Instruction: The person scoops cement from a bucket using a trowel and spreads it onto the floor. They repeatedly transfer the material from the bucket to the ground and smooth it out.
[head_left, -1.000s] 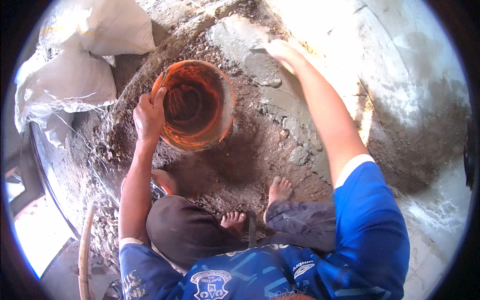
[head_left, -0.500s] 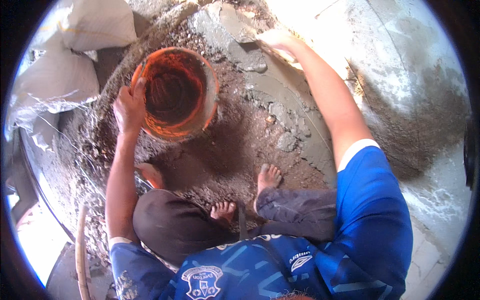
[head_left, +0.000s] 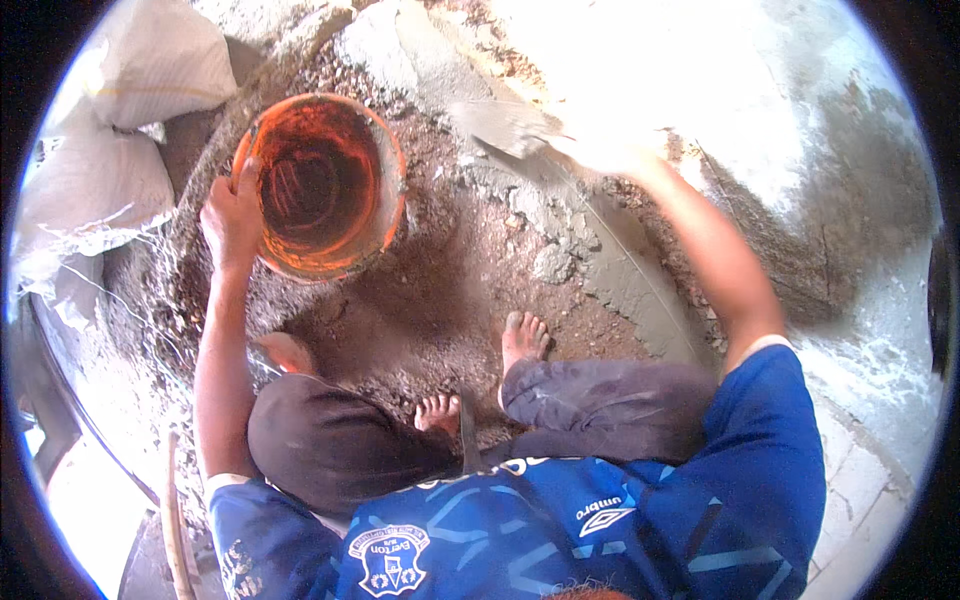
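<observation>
So the left hand (head_left: 230, 215) is clamped on the left side of an orange bucket (head_left: 390, 190), thumb hooked over the rim, which I'd guess is just to steady it, since grabbing the edge leaves the whole mouth clear. Inside it's dark and smeary, and I can't tell if it's sitting flat or tipped a bit. The right hand (head_left: 605, 158) is blurry and pretty blown out by the light, so no luck picking out fingers, but it looks wrapped around the handle end of a flat trowel (head_left: 512, 130), with the blade sticking out to the left, low along the far part of a grey mortar strip (head_left: 645, 295). Holding it that way probably keeps the flat face close to the mortar and the knuckles off it. That strip runs from far middle down to near right, lumpy along its left edge and smoother toward the near end. Bucket's left of it with gritty dirt (head_left: 450, 265) between, a handy spot within easy reach, I'd say. Closer in, two bare feet (head_left: 524, 342) are planted apart on the dirt, likely for balance. Beyond the bucket, far left, there are bulky white sacks (head_left: 165, 65), and near left a pale curved stick (head_left: 172, 510).
</observation>
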